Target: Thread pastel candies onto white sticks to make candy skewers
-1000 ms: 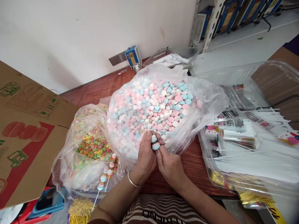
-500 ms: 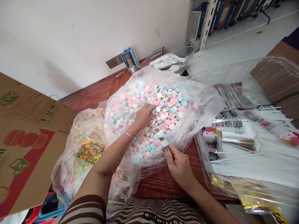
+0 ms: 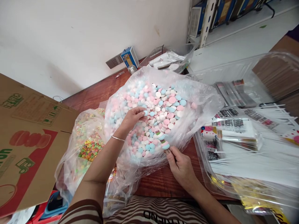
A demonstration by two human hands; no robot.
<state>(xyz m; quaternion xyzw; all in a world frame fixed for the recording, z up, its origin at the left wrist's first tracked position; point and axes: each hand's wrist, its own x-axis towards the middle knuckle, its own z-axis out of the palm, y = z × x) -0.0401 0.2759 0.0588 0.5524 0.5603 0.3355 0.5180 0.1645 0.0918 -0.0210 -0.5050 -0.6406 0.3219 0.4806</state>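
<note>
A large clear plastic bag (image 3: 203,93) lies open, full of pink, white and light blue round candies (image 3: 171,100). Over its middle, my left hand (image 3: 133,119) is closed in a pinch on a light blue candy (image 3: 145,113) at its fingertips. At the bag's near edge, my right hand (image 3: 183,168) grips the lower end of a candy skewer (image 3: 164,144), thumb against forefinger. Blue, white, pink and green pieces are stacked along the skewer, which points up over the loose candies. Its lower end is hidden by my fingers.
Left of the bag sits another bag of small multicoloured rings (image 3: 91,150), beside a cardboard box (image 3: 28,140). To the right, a clear plastic bin (image 3: 202,165) holds printed packets and white sticks. A blue box (image 3: 129,57) stands by the wall socket (image 3: 113,61).
My left hand has moved left and slightly down from among the candies, with a light blue candy now visible at its fingertips. My right hand and the skewer have hardly moved.
</note>
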